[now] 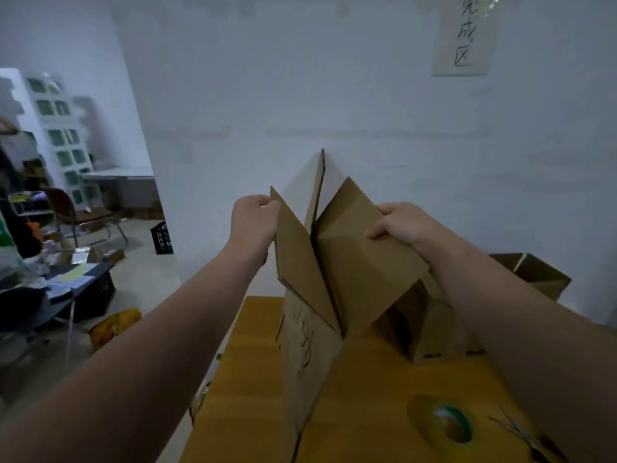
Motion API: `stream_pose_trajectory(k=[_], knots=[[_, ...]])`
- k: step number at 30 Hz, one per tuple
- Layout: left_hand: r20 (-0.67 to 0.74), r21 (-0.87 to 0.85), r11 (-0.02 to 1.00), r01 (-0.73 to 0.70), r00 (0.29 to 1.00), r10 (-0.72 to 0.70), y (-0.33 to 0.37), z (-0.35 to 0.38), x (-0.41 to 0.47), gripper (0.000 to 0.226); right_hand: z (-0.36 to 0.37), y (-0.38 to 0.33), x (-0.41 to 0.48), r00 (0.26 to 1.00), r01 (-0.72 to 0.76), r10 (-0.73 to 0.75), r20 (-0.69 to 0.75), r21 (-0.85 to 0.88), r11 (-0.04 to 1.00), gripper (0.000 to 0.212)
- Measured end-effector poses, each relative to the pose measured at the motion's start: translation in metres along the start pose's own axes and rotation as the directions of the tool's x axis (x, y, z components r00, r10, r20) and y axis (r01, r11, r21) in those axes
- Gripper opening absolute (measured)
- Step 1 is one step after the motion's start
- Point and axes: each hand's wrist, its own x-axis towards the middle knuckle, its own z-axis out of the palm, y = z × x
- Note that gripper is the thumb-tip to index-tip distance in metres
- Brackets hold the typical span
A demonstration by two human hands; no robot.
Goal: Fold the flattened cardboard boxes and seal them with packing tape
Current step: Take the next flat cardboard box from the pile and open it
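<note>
A brown cardboard box (310,349) stands partly opened on the yellow-brown table (247,396), its top flaps sticking up. My left hand (255,222) pinches the upper edge of the left flap. My right hand (404,222) grips the right flap, fingers curled over its edge and thumb on its face. A roll of packing tape (452,424) with a green core lies flat on the table at the near right, apart from both hands. Handwritten marks show on the box's left side.
Scissors (521,432) lie right of the tape. Another open cardboard box (537,279) stands behind my right arm by the white wall. To the left are a cluttered dark desk (66,289), a chair (76,212), a black crate (162,237) and open floor.
</note>
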Motion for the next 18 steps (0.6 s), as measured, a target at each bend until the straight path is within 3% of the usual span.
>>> stream_pose_trajectory(k=[7, 14, 18], knots=[[-0.032, -0.011, 1.000, -0.028, 0.999, 0.028, -0.004, 0.004, 0.003, 0.034, -0.013, 0.002, 0.004, 0.995, -0.058, 0.059, -0.082, 0.019, 0.998, 0.037], [-0.057, 0.138, 0.979, -0.148, 0.986, 0.157, 0.000, -0.012, 0.012, 0.030, -0.031, 0.002, -0.001, 0.974, -0.110, 0.117, -0.194, 0.045, 0.993, 0.032], [0.077, 0.256, 0.930, -0.262, 0.965, 0.251, -0.007, -0.013, 0.003, 0.029, -0.024, 0.002, -0.007, 0.965, -0.083, 0.107, -0.237, 0.113, 0.990, 0.033]])
